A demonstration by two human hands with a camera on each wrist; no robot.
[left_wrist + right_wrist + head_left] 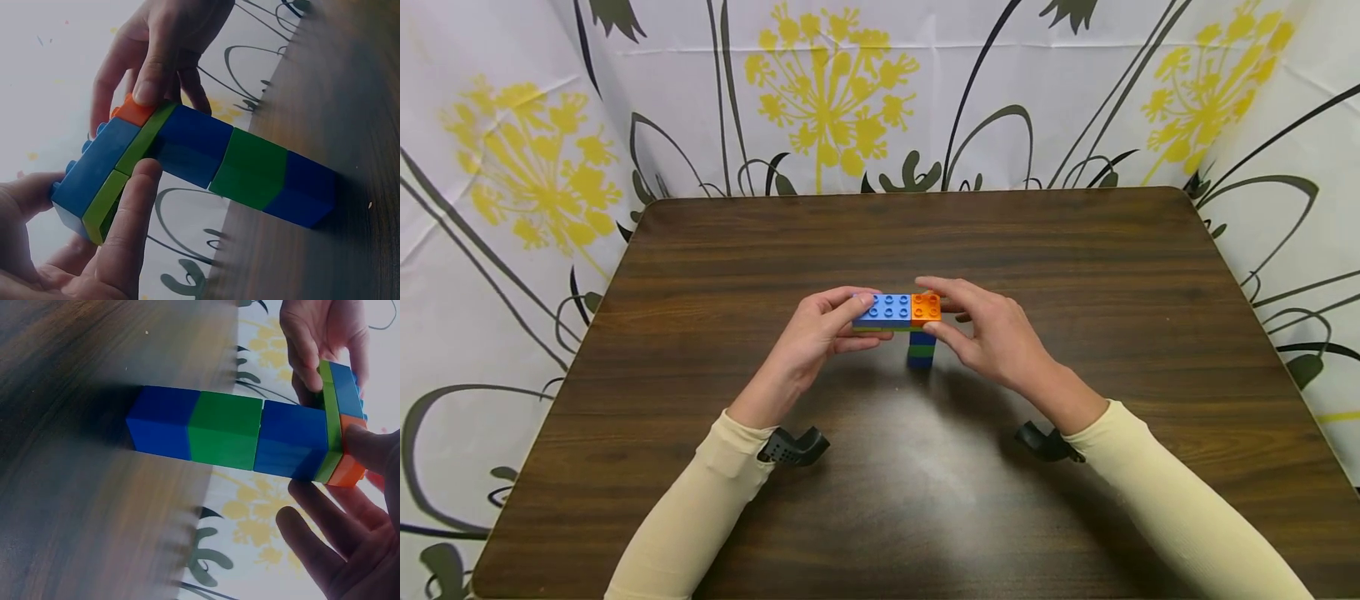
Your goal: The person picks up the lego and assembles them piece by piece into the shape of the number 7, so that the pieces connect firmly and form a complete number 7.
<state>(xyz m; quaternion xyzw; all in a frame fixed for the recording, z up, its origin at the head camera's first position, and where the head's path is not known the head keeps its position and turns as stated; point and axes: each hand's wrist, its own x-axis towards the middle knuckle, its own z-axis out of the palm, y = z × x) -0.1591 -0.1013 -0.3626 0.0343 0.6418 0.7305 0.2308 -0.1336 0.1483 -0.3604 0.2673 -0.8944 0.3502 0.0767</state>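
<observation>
A column of toy building bricks stands upright on the table: a dark blue brick (164, 422) at the bottom, a green brick (225, 430) above it, then another dark blue brick (290, 440). Across its top runs a thin lime green layer (145, 139) that juts out to the left. A lighter blue brick (889, 310) and an orange brick (927, 308) sit side by side on that layer. My left hand (811, 333) pinches the overhanging end, thumb on the blue brick and fingers beneath. My right hand (996, 333) grips the orange brick between thumb and fingers.
The dark wood-grain table (737, 250) stretches around the bricks. Behind it hangs a white curtain (685, 75) with yellow flowers and grey stems. A black wrist mount (793, 447) sits on the left wrist, and another black mount (1047, 442) on the right.
</observation>
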